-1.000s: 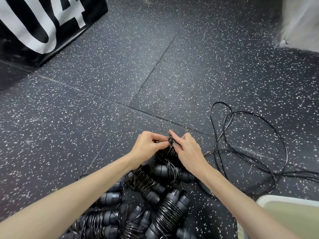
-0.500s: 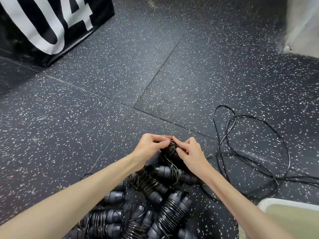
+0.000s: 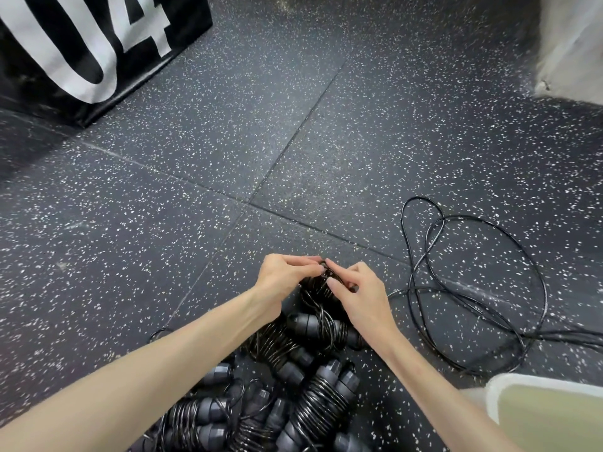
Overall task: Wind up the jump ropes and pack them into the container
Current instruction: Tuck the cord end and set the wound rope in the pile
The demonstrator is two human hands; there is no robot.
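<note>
My left hand (image 3: 281, 279) and my right hand (image 3: 361, 294) meet above the floor and both pinch the black cord at the top of a wound jump rope (image 3: 316, 288). Its coils hang down between my wrists. Below my arms lies a heap of wound jump ropes (image 3: 321, 404) with dark grey handles. One unwound black rope (image 3: 483, 282) sprawls in loose loops on the floor to the right. The pale green container (image 3: 551, 415) with a white rim shows at the bottom right corner.
The floor is dark speckled rubber tile (image 3: 228, 151). A black padded box with large white lettering (image 3: 81, 47) stands at the far left. A pale wall base (image 3: 574, 53) is at the far right.
Both hands stay together on the cord, with the fingers shifting slightly as they work its end. The camera view has drifted a little; the ropes on the floor lie as before.
</note>
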